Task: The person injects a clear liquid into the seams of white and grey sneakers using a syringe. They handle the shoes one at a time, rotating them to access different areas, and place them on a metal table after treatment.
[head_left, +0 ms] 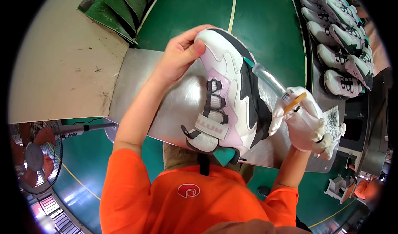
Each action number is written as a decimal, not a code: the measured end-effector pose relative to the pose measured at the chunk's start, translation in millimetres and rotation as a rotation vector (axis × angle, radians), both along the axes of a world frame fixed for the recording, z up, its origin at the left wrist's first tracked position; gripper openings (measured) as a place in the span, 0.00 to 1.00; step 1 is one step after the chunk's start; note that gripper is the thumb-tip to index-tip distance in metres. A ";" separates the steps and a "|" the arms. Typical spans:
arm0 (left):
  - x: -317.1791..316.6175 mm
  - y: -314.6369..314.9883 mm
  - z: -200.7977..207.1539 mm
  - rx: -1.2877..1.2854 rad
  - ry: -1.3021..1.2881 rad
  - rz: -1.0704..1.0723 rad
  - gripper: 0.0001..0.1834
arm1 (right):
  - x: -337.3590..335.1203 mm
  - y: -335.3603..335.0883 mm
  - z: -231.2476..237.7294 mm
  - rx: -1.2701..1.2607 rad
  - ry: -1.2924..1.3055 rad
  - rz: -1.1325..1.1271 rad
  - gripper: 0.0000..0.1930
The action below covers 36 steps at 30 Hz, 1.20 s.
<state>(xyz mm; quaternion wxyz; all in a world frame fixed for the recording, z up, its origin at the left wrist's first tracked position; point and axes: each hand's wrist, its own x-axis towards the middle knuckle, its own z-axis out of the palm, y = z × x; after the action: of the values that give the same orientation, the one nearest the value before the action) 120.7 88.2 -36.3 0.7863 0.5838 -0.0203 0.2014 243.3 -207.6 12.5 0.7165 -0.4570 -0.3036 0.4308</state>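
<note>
A white sneaker (237,97) with lilac panels, black side overlays and dark laces is held above a metal table, toe pointing away from me. My left hand (182,54) grips its toe, thumb on the upper and fingers round the far side. In my right hand (302,120), which wears a white glove, is a clear syringe (268,79). The syringe's teal tip (248,61) meets the shoe's right side near the dark sole edge; whether it touches is hard to tell. A tan strip (295,102) crosses the gloved fingers.
Beneath the shoe lies the shiny metal table (139,83). Several similar sneakers (342,80) stand in rows at the right. A whitish rough cloth (331,120) rests beside my right hand. A pale panel (62,68), green flaps (118,10) and a fan (35,155) are on the left.
</note>
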 end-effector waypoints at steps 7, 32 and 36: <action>11.3 -5.0 5.6 -0.016 0.049 -0.002 0.33 | 3.2 -19.0 2.1 0.226 -0.070 -0.127 0.28; 439.2 60.2 -35.6 1.113 0.751 0.442 0.27 | -37.3 -123.2 -87.0 -0.909 -0.671 -1.416 0.54; 389.1 -103.5 50.4 0.136 0.688 -0.656 0.46 | -36.7 -122.0 -78.6 -0.856 -0.583 -1.369 0.54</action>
<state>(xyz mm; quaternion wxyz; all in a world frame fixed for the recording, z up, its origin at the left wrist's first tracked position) 509.8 -15.2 14.2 0.7294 0.6295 0.0448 -0.2641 206.6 -329.6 -66.1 0.4780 -0.8631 0.0557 -0.1535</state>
